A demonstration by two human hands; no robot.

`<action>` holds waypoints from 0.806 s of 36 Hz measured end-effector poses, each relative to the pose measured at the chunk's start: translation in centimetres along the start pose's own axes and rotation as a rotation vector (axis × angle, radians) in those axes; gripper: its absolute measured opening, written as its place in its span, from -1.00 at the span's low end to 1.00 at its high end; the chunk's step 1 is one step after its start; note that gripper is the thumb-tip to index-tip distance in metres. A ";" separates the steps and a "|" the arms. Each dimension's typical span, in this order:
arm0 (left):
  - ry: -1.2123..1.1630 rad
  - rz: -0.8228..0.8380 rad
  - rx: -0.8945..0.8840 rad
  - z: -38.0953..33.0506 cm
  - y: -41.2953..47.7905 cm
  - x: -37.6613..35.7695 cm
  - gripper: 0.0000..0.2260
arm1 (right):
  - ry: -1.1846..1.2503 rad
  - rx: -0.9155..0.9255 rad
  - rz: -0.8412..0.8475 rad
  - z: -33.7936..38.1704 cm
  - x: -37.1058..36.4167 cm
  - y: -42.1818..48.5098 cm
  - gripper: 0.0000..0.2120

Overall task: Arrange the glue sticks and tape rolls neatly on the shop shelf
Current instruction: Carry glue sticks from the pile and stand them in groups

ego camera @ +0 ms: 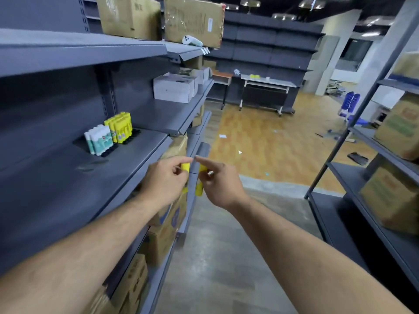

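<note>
Grey metal shelving runs down the left side of a shop with a wooden floor farther back. On the middle shelf (68, 177), towards its back, a black tray (134, 134) holds a cluster of white glue sticks (98, 141) standing upright, with a row of yellow glue sticks (121, 126) touching them on the right, also upright. Cardboard boxes (130, 15) stand on the shelf above, and a white box (173, 88) sits on the next shelf section farther along.

Just off the front edge of the middle shelf, over the aisle, the left hand (165, 180) has its fingers curled round a yellow stick (185, 167), held roughly upright, the forefinger reaching out to the right. Just beside it, the right hand (221, 184) grips a second yellow stick (199, 190) the same way, its forefinger pointing left. The two fingertips nearly meet, though blur hides whether they touch. Both held sticks are well apart from the tray.

Beyond the hands, a pale table (267, 81) stands against the far shelving, and a blue chair (350, 105) stands to its right. At the right edge, another grey rack (362, 137) carries brown boxes (399, 130).
</note>
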State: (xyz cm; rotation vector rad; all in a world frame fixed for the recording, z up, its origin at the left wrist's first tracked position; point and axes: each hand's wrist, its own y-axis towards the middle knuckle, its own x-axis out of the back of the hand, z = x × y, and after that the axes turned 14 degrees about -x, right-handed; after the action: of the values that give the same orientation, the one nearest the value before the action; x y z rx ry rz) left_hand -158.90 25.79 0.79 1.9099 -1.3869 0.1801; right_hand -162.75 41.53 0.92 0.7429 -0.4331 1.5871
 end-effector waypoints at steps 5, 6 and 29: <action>-0.003 -0.048 0.019 3.6 6.1 -2.7 -0.67 | 0.027 0.046 0.063 -1.7 -1.5 8.3 -0.58; 0.008 -0.070 0.020 4.3 7.4 -3.1 -0.67 | 0.039 0.049 0.079 -1.9 -1.7 10.1 -0.58; 0.365 -0.313 0.197 20.3 28.9 -0.1 -0.72 | 0.147 0.318 0.383 4.5 -12.8 40.6 -0.61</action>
State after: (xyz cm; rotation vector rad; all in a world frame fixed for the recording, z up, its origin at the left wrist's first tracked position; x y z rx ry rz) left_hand -190.10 9.22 0.49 2.0990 -0.8437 0.4984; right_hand -201.18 22.61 1.11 0.8078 -0.2241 2.0887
